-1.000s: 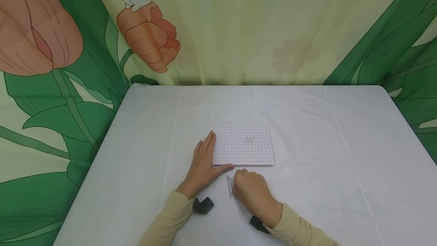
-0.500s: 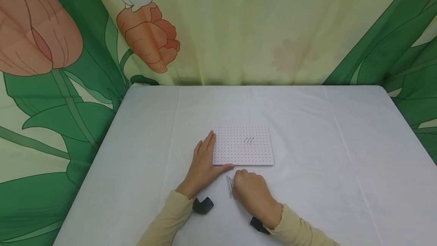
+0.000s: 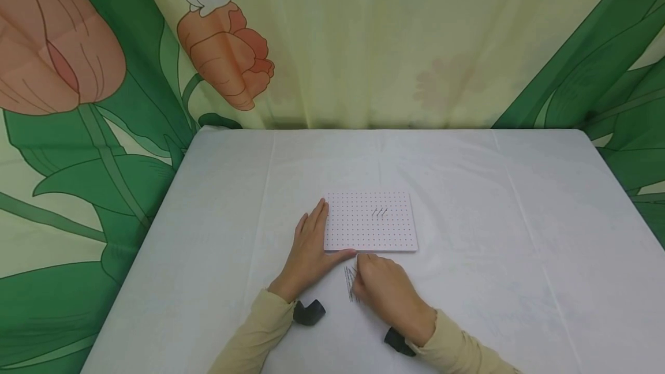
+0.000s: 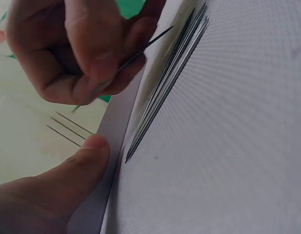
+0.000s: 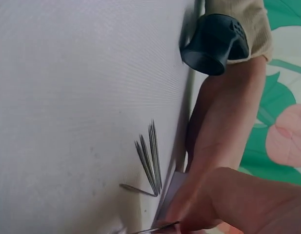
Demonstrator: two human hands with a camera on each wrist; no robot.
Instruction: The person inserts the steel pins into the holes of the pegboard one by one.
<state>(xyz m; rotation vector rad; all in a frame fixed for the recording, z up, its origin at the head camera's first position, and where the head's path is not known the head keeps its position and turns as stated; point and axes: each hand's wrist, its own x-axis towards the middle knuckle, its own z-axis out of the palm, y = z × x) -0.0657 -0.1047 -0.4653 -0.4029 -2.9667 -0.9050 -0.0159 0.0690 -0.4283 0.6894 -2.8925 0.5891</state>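
Low in the right wrist view, your right hand (image 5: 252,200) pinches a thin dark needle (image 5: 157,227), while more needles (image 5: 155,158) lie fanned on the white cloth (image 5: 67,97) — their lower ends close together, one or more angled off to the left. Your left hand (image 5: 216,129) extends down alongside a pale board (image 5: 173,187), with a black device (image 5: 209,46) by your beige sleeve (image 5: 257,29) — and a leafy printed curtain (image 5: 287,12) behind.
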